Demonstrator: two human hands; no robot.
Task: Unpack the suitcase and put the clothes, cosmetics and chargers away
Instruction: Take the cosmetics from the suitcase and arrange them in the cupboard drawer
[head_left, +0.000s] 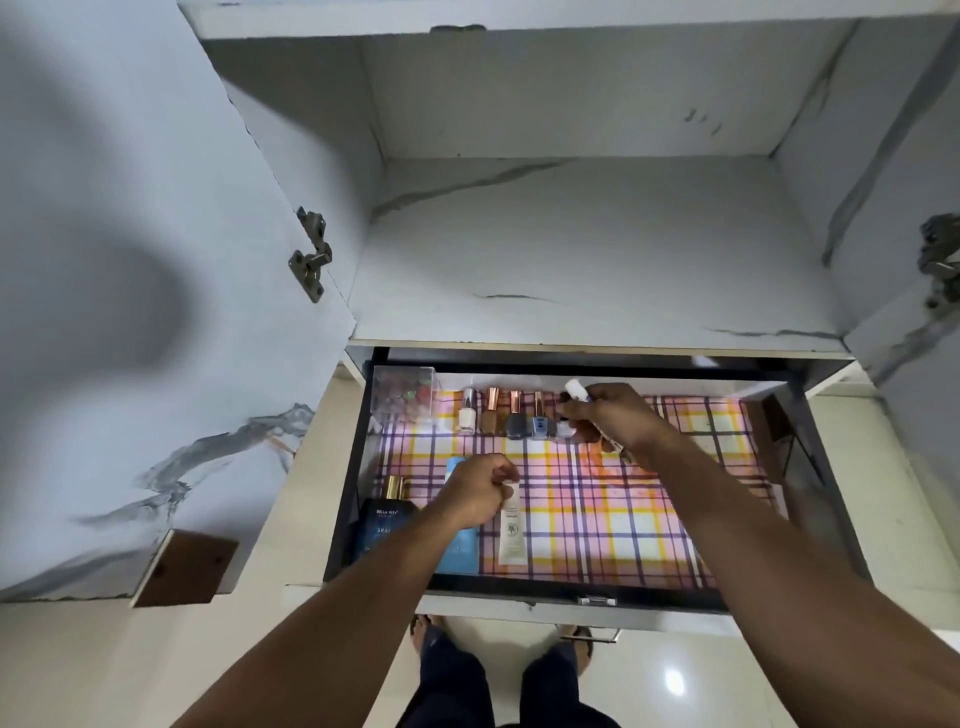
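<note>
In the open drawer (810, 499), the left hand (475, 493) curls around the cap end of a cream tube (511, 530) whose long axis runs 12 to 6, just beside a blue tube (460, 551) at its 9 o'clock. The right hand (608, 415) grips a white-capped bottle (576, 389), nearer the polish row (511, 415), whose free end lies just at its 9 o'clock.

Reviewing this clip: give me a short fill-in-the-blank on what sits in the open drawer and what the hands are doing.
1. The left hand pinches the top of the ____ tube.
2. The nail polish bottles stand in a row along the drawer's ____ edge.
3. The drawer is lined with a ____ patterned sheet.

Missing words: white; back; plaid
</note>
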